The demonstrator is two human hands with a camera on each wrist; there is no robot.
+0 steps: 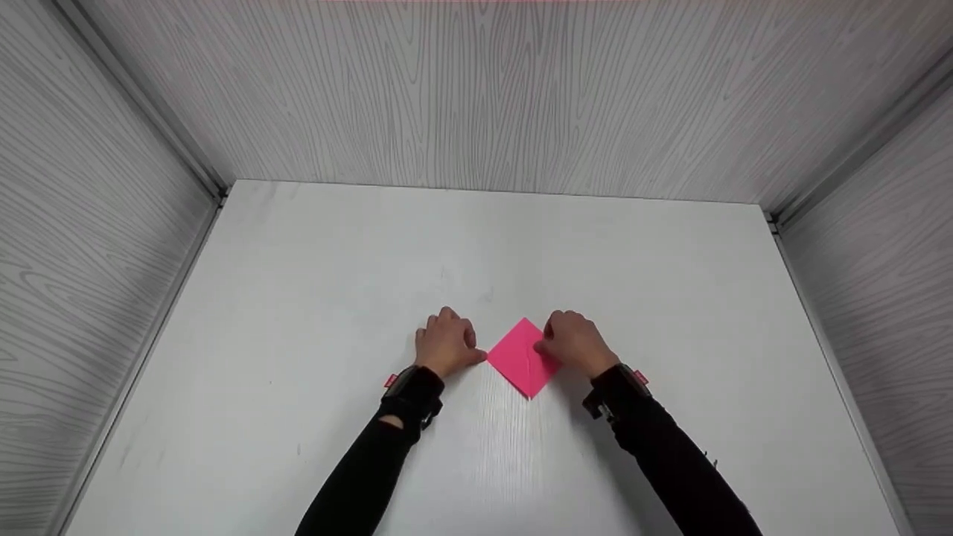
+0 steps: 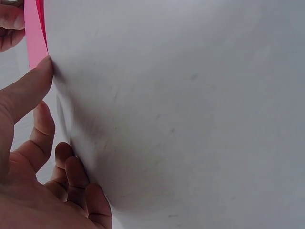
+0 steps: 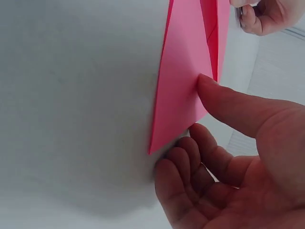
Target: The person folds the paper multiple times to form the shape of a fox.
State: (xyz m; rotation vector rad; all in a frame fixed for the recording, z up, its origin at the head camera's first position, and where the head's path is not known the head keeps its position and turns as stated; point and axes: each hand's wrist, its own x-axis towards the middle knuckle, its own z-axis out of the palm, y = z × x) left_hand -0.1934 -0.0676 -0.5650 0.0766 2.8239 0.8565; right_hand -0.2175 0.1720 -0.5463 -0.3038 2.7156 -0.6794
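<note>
A pink sheet of paper (image 1: 514, 357), folded into a diamond, lies on the white table with one corner toward the person. In the right wrist view its folded layers (image 3: 183, 71) show, with a gap between two flaps. My left hand (image 1: 447, 346) is at its left corner: the thumb tip touches that corner, while the other fingers, loosely bent, stay apart from the paper. My right hand (image 1: 577, 344) is over the right corner. Its thumb (image 3: 233, 102) presses on the upper face, and the bent forefinger meets it at the paper's edge, pinching it.
The white table (image 1: 335, 253) spreads around the paper on all sides. A grey wood-grain panel (image 1: 476, 97) rises behind it, with similar panels at left (image 1: 67, 246) and right (image 1: 878, 246). Dark sleeves and wrist straps cover both forearms.
</note>
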